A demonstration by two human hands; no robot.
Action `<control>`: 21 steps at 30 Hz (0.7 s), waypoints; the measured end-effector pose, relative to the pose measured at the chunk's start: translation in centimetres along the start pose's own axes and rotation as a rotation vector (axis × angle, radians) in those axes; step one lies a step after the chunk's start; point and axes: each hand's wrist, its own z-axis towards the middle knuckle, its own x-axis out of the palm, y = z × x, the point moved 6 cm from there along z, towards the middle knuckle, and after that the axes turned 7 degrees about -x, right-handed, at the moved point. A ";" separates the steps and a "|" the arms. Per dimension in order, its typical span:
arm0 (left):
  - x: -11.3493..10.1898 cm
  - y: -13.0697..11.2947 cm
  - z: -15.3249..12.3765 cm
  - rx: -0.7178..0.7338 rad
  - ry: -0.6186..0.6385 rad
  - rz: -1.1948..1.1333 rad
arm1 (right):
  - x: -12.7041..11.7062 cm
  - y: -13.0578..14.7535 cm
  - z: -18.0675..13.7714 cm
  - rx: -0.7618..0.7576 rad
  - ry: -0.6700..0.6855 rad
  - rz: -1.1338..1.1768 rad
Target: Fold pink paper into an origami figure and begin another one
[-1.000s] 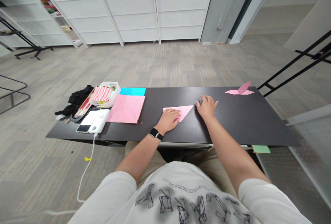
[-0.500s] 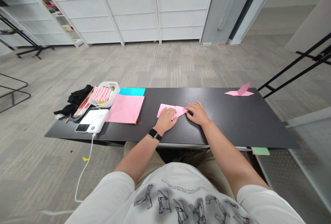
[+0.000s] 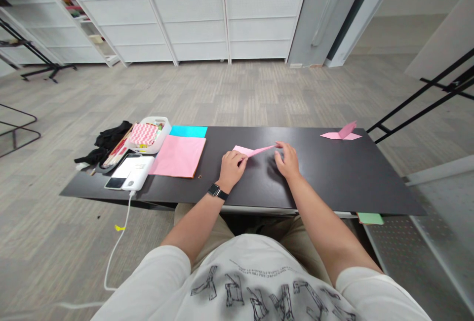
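A folded piece of pink paper [image 3: 255, 152] is raised a little off the dark table, its narrow pointed end reaching to the right. My left hand [image 3: 231, 168], with a black watch on its wrist, pinches the paper's left part and covers some of it. By the pointed tip is my right hand [image 3: 287, 159], its thumb and fingers apart. Its fingertips are very close to the tip, and nothing is gripped in it.
A stack of pink paper [image 3: 180, 157] lies left on the table [image 3: 333, 178], with a blue sheet [image 3: 188, 131] behind it. Farther left are a white basket [image 3: 163, 136] and a white power bank [image 3: 138, 175] with a cable. A folded pink paper figure [image 3: 342, 135] stands far right.
The paper has lifted from lying flat under both hands and turned so its right part tilts up. My right hand has opened and let go of the right end.
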 end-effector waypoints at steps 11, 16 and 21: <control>0.5 3.6 3.0 -0.237 -0.070 -0.465 | -0.2 -1.3 0.1 0.065 -0.084 0.093; 2.1 4.0 1.8 -0.127 0.051 0.058 | 0.1 -0.6 0.2 0.027 -0.022 0.007; 2.3 2.7 1.0 -0.047 0.061 0.236 | 0.7 0.0 0.1 -0.033 0.044 0.003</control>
